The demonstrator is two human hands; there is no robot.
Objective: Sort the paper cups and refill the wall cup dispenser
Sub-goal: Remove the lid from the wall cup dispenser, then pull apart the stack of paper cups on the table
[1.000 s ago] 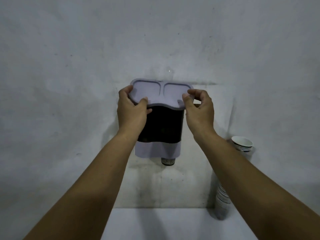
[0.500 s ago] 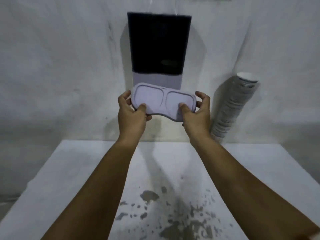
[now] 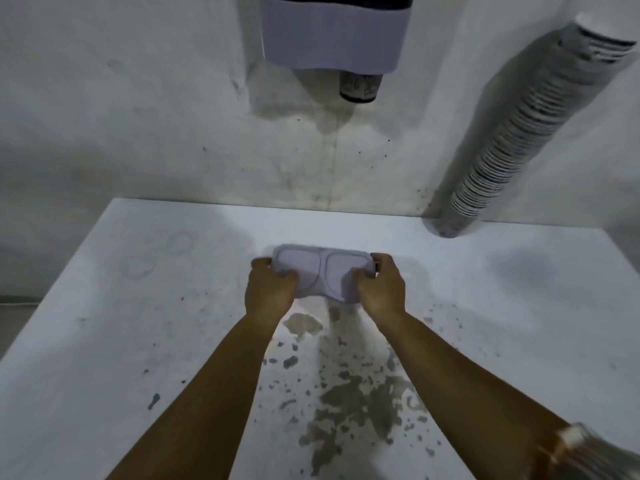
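**Setting the dispenser lid down to free the top for refilling**

Holding the lid [image 3: 320, 276] by its two short ends, the left hand [image 3: 268, 291] and right hand [image 3: 381, 289] have it low over the table [image 3: 138, 306], just in front of the wall dispenser [image 3: 332, 32] and directly below it. Each hand has its fingers curled round an end of the lid and its thumb pressed on the top face, so both are clamped on it. Whether the lid already rests on the table or hangs just above it, I cannot tell. Gripping at the ends keeps the flat, two-panelled piece level and steers it to a bare patch beyond the stains [image 3: 346, 403], which lie nearer the person than the dispenser does.

With the lid off, the dispenser's top is presumably open for loading; that top is out of view. One dark cup [image 3: 360, 86] pokes from the dispenser's underside, on its right.

Right of the dispenser, well apart from it, a tall stack of paper cups [image 3: 519, 126] stands on the table and leans against the wall, probably for support. It looks like the refill supply. Laying the lid directly below the dispenser keeps it handy for refitting and clear of that stack.
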